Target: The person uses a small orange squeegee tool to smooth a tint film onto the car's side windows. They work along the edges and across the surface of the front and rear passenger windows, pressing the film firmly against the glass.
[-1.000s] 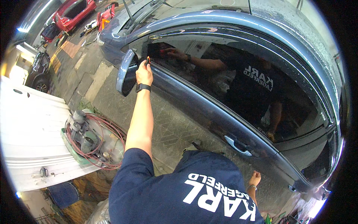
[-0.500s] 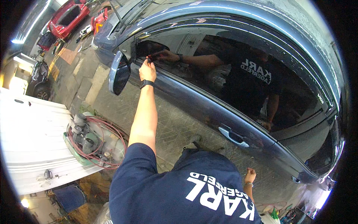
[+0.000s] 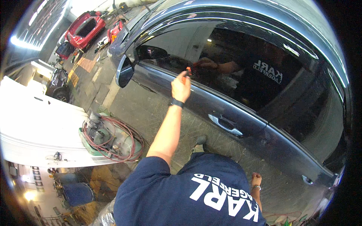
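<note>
My left hand (image 3: 181, 88), with a dark band on its wrist, is closed round a small black-and-orange tool (image 3: 188, 71). The tool's orange end is up by the lower part of the dark side window (image 3: 222, 71) of a dark blue car, just above the trim along the door top. Whether it touches the glass I cannot tell. My right hand (image 3: 256, 178) hangs low beside my body, a bracelet at its wrist. Its fingers are curled in, and anything inside them is hidden. The window mirrors my arm and shirt.
The side mirror (image 3: 124, 71) juts out left of my left hand. A door handle (image 3: 225, 125) sits below the window. On the floor at left stands a compressor (image 3: 97, 133) with a coiled red hose (image 3: 132, 132), near a white panel (image 3: 41, 120). Red car body parts (image 3: 86, 30) lie farther back.
My left hand has moved right along the window's lower edge with the tool, away from the side mirror. My right hand stays low, its fingers still curled.
</note>
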`<state>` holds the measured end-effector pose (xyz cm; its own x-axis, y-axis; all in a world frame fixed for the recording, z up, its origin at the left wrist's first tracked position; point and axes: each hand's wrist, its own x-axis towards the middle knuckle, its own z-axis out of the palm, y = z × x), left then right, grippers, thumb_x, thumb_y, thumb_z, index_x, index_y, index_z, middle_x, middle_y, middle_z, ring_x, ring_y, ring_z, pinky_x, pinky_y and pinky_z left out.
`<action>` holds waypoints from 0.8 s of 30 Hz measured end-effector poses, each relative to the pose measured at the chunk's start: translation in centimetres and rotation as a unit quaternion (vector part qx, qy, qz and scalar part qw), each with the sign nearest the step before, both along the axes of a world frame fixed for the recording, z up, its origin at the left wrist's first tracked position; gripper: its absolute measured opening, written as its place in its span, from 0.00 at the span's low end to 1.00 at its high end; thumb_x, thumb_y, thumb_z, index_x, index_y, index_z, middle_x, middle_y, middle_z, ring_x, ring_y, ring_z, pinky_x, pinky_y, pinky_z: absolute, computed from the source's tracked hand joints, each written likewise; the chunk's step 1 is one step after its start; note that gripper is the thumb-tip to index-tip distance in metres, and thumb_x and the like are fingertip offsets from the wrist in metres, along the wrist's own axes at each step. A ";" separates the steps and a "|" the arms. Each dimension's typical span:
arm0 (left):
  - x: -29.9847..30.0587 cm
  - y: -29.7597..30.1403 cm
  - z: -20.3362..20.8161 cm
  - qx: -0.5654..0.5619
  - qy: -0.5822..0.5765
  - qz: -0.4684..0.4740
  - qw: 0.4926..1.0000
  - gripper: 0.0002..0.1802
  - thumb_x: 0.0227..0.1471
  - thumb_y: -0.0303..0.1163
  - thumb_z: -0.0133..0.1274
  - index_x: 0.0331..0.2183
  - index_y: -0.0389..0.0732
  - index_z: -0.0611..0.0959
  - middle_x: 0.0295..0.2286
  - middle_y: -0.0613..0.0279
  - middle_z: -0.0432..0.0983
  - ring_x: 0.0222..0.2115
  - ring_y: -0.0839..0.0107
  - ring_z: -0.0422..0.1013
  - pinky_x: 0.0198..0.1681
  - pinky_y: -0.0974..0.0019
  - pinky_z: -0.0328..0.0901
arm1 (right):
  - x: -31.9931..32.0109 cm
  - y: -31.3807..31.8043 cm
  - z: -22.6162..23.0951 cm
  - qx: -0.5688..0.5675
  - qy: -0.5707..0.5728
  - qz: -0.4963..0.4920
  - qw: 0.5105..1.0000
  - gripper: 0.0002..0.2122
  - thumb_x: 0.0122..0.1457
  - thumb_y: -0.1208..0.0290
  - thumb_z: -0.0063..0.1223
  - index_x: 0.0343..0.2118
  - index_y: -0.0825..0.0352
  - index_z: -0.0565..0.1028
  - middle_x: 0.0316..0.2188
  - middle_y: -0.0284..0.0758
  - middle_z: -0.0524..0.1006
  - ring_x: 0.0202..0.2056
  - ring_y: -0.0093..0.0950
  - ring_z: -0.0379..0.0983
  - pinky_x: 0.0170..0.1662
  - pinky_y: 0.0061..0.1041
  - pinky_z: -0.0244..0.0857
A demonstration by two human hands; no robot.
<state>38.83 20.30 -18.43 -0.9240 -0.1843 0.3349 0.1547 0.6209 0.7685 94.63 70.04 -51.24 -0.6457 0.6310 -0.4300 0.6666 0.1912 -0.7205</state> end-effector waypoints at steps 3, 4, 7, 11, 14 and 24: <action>11.1 10.3 5.5 0.061 -0.025 -0.146 0.987 0.18 0.64 0.32 0.59 0.53 0.35 0.85 0.24 0.58 0.84 0.27 0.78 0.79 0.33 0.67 0.72 | 1.9 1.7 -1.4 -0.148 -0.004 -0.089 0.985 0.12 0.68 0.64 0.59 0.33 0.68 0.82 0.25 0.31 0.81 0.25 0.27 0.74 0.29 0.35 0.68; 13.9 12.5 4.8 0.055 -0.015 -0.202 0.978 0.18 0.64 0.32 0.59 0.53 0.36 0.85 0.25 0.56 0.84 0.28 0.77 0.80 0.33 0.67 0.72 | 4.9 3.5 -2.6 -0.130 -0.073 -0.040 0.988 0.12 0.68 0.62 0.58 0.35 0.68 0.82 0.26 0.32 0.81 0.27 0.26 0.74 0.31 0.33 0.69; 21.6 19.9 5.3 -0.009 0.008 -0.372 0.928 0.19 0.63 0.33 0.60 0.53 0.36 0.84 0.35 0.44 0.86 0.34 0.67 0.84 0.38 0.61 0.75 | 11.5 1.8 -6.4 -0.155 -0.161 -0.001 0.975 0.14 0.69 0.59 0.56 0.37 0.66 0.82 0.27 0.32 0.79 0.29 0.25 0.73 0.33 0.30 0.69; 29.0 24.1 4.0 -0.006 -0.208 -0.444 0.872 0.20 0.66 0.34 0.59 0.54 0.34 0.83 0.35 0.51 0.88 0.33 0.69 0.84 0.40 0.65 0.76 | 15.0 -3.3 -3.5 -0.281 -0.098 -0.128 0.946 0.14 0.70 0.57 0.55 0.37 0.64 0.81 0.28 0.31 0.78 0.29 0.26 0.72 0.34 0.30 0.68; 31.6 26.4 2.5 0.066 -0.345 -0.451 0.820 0.21 0.67 0.32 0.57 0.57 0.31 0.80 0.35 0.58 0.87 0.36 0.75 0.83 0.37 0.73 0.74 | 15.4 -8.4 -0.7 -0.390 -0.011 -0.265 0.882 0.15 0.70 0.55 0.54 0.36 0.63 0.80 0.28 0.31 0.77 0.30 0.26 0.71 0.35 0.29 0.67; 33.1 35.7 1.2 0.245 -0.493 -0.483 0.681 0.18 0.71 0.34 0.50 0.56 0.36 0.78 0.49 0.55 0.82 0.40 0.61 0.84 0.38 0.65 0.79 | 14.6 -8.9 5.2 -0.373 0.161 -0.547 0.732 0.18 0.72 0.49 0.50 0.34 0.58 0.78 0.30 0.28 0.74 0.31 0.26 0.68 0.37 0.28 0.65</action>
